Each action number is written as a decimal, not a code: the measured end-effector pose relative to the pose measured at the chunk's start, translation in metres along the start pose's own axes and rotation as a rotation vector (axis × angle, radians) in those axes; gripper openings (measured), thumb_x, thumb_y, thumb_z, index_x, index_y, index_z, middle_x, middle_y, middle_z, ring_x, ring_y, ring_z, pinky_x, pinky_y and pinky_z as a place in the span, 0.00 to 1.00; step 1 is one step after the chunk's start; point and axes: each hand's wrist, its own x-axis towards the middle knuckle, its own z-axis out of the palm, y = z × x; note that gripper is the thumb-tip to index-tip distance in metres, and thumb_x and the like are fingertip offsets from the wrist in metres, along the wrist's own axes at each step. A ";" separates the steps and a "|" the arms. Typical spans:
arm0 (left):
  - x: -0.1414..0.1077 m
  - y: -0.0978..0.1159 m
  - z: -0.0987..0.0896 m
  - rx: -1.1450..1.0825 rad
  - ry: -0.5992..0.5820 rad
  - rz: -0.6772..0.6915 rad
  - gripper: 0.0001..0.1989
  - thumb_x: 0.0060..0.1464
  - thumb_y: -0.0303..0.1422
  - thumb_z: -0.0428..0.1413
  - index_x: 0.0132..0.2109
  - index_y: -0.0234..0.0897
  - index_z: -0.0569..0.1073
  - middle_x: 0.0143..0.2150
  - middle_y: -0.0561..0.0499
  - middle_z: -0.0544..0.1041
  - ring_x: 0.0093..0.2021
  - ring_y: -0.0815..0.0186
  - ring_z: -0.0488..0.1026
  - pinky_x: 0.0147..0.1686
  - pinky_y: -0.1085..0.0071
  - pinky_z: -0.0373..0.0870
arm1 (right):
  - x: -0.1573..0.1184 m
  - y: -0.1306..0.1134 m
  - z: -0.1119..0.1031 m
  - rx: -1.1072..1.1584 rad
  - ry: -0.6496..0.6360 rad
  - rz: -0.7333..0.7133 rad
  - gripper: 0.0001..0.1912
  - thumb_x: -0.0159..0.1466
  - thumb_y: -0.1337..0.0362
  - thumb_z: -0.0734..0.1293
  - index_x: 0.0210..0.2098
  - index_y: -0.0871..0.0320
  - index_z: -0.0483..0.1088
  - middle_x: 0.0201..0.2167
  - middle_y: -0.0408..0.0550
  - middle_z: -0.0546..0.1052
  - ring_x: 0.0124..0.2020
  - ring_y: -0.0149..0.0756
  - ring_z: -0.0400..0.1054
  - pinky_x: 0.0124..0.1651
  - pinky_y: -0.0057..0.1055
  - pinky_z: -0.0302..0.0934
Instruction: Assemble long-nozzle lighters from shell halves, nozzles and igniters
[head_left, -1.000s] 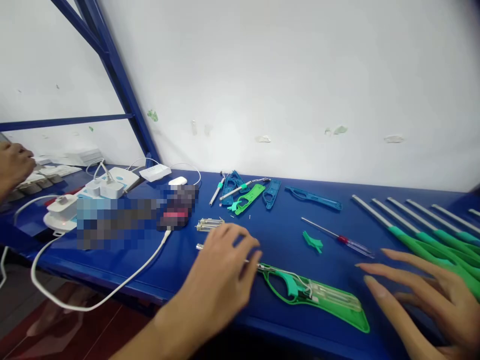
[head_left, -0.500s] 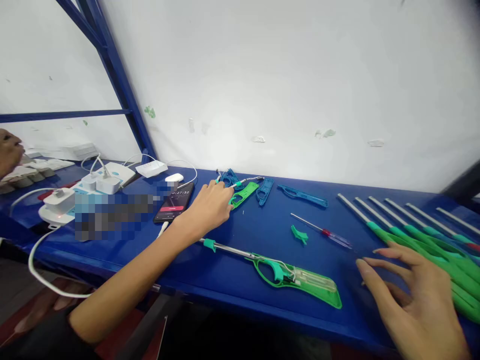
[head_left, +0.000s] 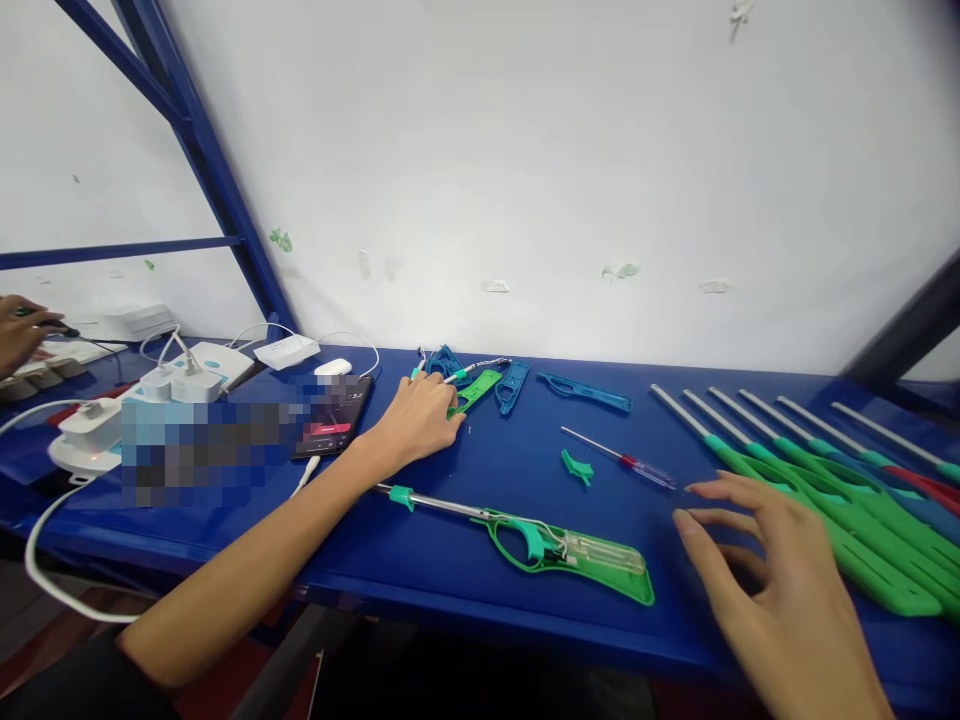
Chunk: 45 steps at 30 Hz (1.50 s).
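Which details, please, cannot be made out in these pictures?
All in the head view:
What the left hand grips, if anything: its back hides it.
Part of the phone: pixelation covers it.
The co-worker's hand: partly cut off by the left edge.
The red handle: cut off by the right edge.

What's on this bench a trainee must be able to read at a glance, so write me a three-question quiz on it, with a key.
1. Which is nearer the screwdriver: the left hand or the right hand?
2. True or false: some inner parts of the lighter lying to the left of the right hand are exposed.
3. Choose one. The small loose teal piece lies: (a) under the left hand; (b) between the screwdriver and that lighter; (c) under the right hand.

Key:
1. The right hand.
2. True; a clear tube shows in the green half-shell.
3. b
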 end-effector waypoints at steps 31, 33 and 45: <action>-0.007 -0.005 -0.020 -0.332 0.506 -0.122 0.14 0.69 0.36 0.51 0.44 0.37 0.81 0.43 0.43 0.81 0.43 0.57 0.75 0.43 0.62 0.67 | -0.003 -0.015 -0.002 -0.018 -0.011 0.038 0.19 0.66 0.43 0.66 0.45 0.49 0.74 0.54 0.50 0.71 0.40 0.40 0.76 0.40 0.41 0.76; -0.009 -0.008 -0.025 -0.376 0.527 -0.145 0.15 0.69 0.36 0.50 0.44 0.37 0.81 0.43 0.44 0.82 0.41 0.58 0.74 0.43 0.62 0.67 | -0.003 -0.014 -0.004 -0.023 -0.027 0.036 0.19 0.66 0.43 0.66 0.46 0.49 0.74 0.54 0.51 0.72 0.39 0.40 0.76 0.39 0.40 0.76; -0.055 0.037 -0.057 -0.906 0.239 -0.098 0.19 0.65 0.41 0.52 0.29 0.36 0.79 0.23 0.53 0.74 0.25 0.67 0.70 0.26 0.72 0.65 | -0.006 -0.029 -0.001 -0.084 0.034 -0.326 0.20 0.69 0.49 0.67 0.60 0.41 0.70 0.63 0.47 0.70 0.55 0.53 0.72 0.56 0.53 0.68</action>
